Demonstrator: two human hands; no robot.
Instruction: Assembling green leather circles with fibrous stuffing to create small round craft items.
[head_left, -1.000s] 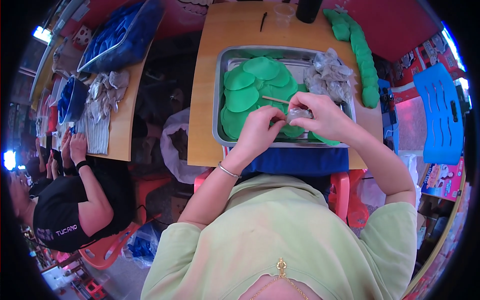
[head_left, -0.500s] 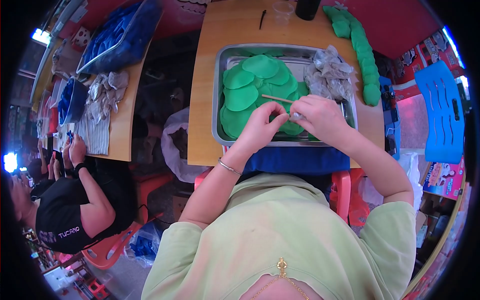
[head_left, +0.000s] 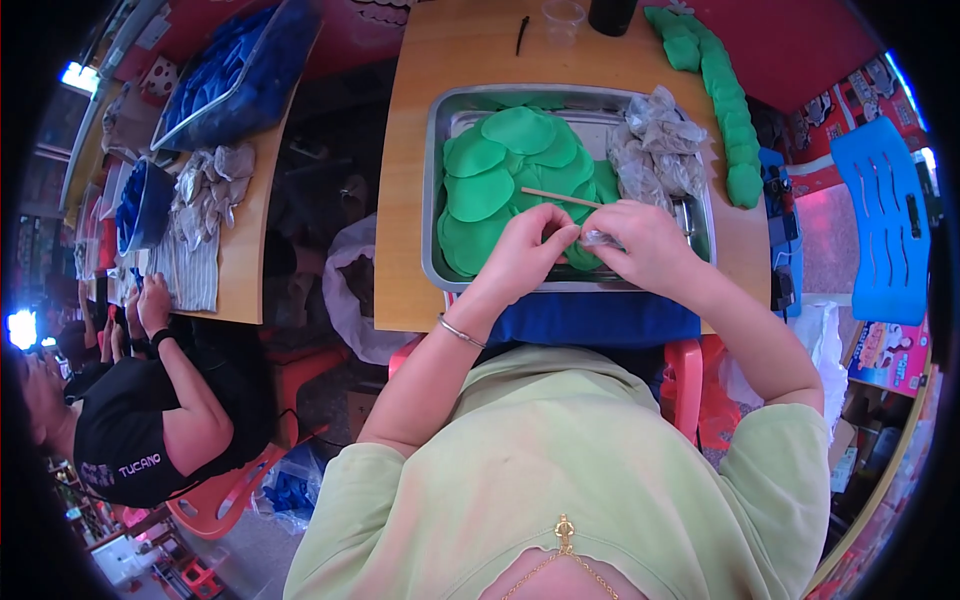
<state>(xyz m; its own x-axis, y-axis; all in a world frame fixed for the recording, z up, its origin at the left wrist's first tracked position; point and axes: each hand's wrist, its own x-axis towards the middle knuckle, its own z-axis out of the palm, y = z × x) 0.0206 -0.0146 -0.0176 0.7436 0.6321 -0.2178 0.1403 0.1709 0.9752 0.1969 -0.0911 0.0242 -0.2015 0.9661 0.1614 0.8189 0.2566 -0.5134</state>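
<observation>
My two hands are close together over the near rim of a metal tray (head_left: 434,190). My left hand (head_left: 528,255) is closed in a pinch, and what lies between its fingertips is hidden. My right hand (head_left: 648,242) is closed around a small clear plastic bundle (head_left: 600,238). A thin wooden stick (head_left: 560,197) juts leftward from the same hand, above green discs. Those thin green discs (head_left: 480,197) overlap in a heap across the tray's left and middle. Several crumpled clear plastic bundles with greyish contents (head_left: 657,145) are piled at its right side.
A curved row of green rounded pieces (head_left: 730,115) lies along the table's right edge. A clear cup (head_left: 563,20) and a dark cylinder (head_left: 612,15) stand at the back. At the left table a co-worker (head_left: 150,420) sits near blue bins (head_left: 140,205). A blue slatted chair back (head_left: 885,220) is at right.
My right hand has shifted slightly, and the fingers around the plastic bundle have changed position. The stick's tip is a little farther left. My left hand stays pinched in nearly the same place.
</observation>
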